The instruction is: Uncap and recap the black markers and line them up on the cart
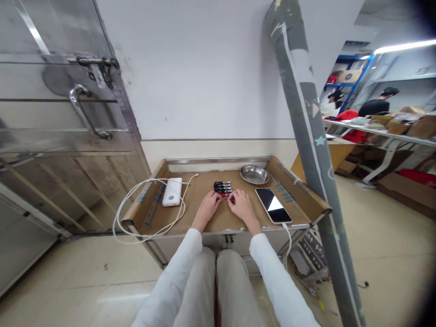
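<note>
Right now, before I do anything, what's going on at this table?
A person has the left hand and right hand at opposite ends of a red pen-like item; whether either grips it is too small to tell. Black pen-like items lie in a row just beyond. A white power bank sits to the left, with a phone and metal bowl to the right.

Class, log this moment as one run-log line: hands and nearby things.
left hand: near red item; right hand: near red item; contact: unclear; black items: lined up beyond; phone: right of hands
</note>
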Motion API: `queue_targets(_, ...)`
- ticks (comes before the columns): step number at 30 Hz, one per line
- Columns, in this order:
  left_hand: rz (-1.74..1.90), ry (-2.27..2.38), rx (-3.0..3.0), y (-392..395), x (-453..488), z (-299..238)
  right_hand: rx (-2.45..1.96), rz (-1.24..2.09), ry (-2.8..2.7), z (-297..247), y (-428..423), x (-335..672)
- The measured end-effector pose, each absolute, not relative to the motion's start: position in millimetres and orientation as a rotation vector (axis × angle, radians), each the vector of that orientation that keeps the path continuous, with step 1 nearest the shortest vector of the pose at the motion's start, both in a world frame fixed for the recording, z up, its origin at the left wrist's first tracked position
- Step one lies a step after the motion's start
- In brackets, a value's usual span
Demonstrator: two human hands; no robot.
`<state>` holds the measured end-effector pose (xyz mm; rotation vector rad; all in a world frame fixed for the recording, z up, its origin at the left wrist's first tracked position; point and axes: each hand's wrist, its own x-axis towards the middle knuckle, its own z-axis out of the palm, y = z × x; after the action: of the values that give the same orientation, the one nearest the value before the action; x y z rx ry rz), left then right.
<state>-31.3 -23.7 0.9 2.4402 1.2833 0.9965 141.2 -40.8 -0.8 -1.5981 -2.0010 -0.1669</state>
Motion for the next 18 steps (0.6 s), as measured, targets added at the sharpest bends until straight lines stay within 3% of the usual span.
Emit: queue_targets(18, 1.183, 1.148, 2.23, -21, -19, 4, -1.409, -0.056, -1.974, 8, -42, 141)
